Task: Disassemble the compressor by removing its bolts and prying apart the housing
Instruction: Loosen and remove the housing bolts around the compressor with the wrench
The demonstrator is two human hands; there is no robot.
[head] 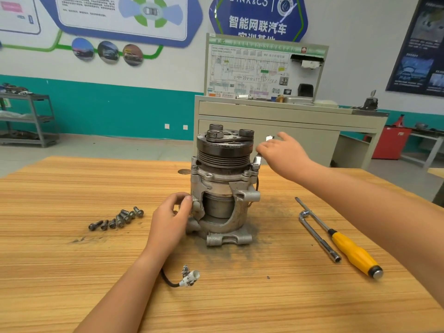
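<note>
The compressor [224, 186] stands upright on the wooden table [72, 272], black pulley on top, its cutaway housing facing me. My left hand [171, 219] grips the housing's left edge, thumb at the cutout rim. My right hand [281, 152] holds a small metal wrench [258, 159] whose lower end sits on a bolt [255, 167] at the upper right flange. Several removed bolts [119, 218] lie in a loose row left of the compressor.
A chrome L-shaped socket wrench [317, 236] and a yellow-handled screwdriver [353, 251] lie to the right. The compressor's cable with a white connector [189, 277] trails toward me. A beige cabinet [288, 126] stands behind the table, and a metal shelf [28, 118] at far left.
</note>
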